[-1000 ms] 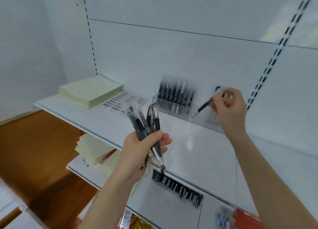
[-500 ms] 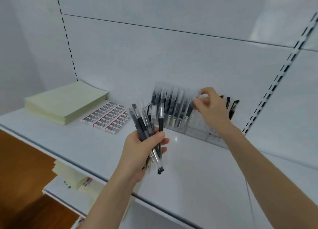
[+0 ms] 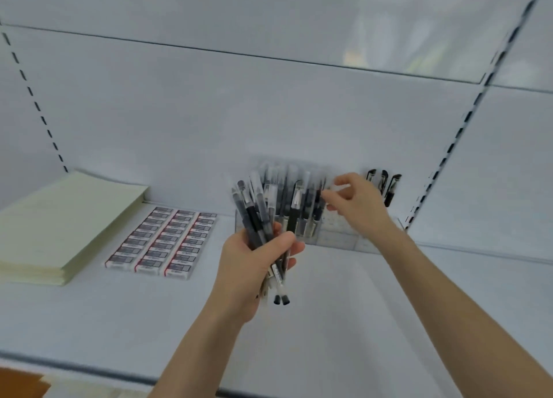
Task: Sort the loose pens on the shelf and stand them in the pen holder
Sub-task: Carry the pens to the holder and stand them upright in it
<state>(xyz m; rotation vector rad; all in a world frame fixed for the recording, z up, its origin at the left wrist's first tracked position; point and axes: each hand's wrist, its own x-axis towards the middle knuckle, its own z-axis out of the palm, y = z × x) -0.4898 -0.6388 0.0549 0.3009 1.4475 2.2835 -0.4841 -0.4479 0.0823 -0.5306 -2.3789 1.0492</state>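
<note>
Left hand: fingers wrapped round pen bundle, axes near upright. Right hand nearer pen holder; fingers curled, pinch indeterminate.

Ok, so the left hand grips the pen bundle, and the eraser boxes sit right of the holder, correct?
Not quite. The left hand does grip the pen bundle, but the eraser boxes sit left of the holder, between it and the paper stack. The head view shows this.
</note>
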